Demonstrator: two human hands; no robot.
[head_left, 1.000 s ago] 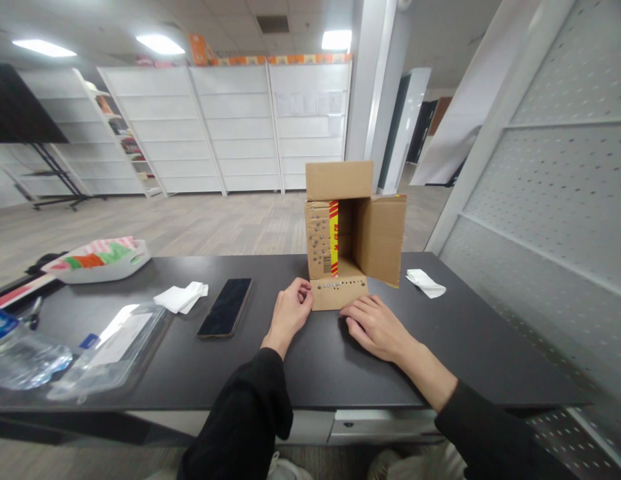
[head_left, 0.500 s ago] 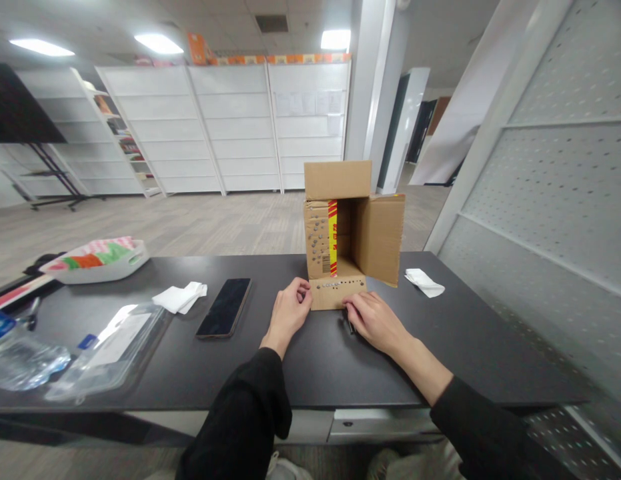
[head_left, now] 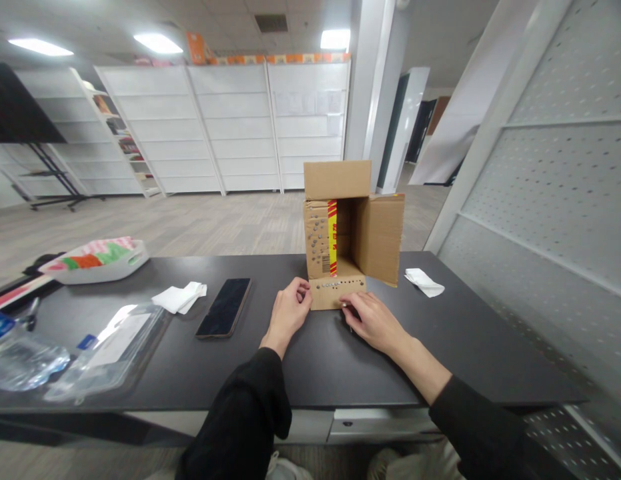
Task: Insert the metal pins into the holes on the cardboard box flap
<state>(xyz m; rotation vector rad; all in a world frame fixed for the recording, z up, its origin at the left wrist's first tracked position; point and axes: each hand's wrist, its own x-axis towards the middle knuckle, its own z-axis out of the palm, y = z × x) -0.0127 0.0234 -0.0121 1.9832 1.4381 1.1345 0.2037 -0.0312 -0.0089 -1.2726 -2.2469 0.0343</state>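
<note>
An open cardboard box (head_left: 377, 233) faces me on the dark table, its lower flap (head_left: 327, 301) folded down toward me. Small grey round studs and dark holes run in a row along that flap; more studs dot the box's left flap (head_left: 317, 250), beside yellow-red tape. At the lower flap's left edge, my left hand (head_left: 289, 308) is closed, fingertips curled against the cardboard. My right hand (head_left: 371, 318) is at the flap's front right, fingers pinched round something small and pale at the tips. A thin bit shows under the palm, too small to name.
A phone (head_left: 224, 308) lies left of my left hand, near crumpled tissue (head_left: 180, 297). Farther left are a clear plastic case (head_left: 115, 350), a water bottle (head_left: 25, 357) and a white basket (head_left: 103, 268). Another tissue (head_left: 424, 283) lies right of the box.
My right hand has shifted slightly left and its fingers have turned. The dark tool-like piece under it no longer shows plainly. My left hand and the box stay put.
</note>
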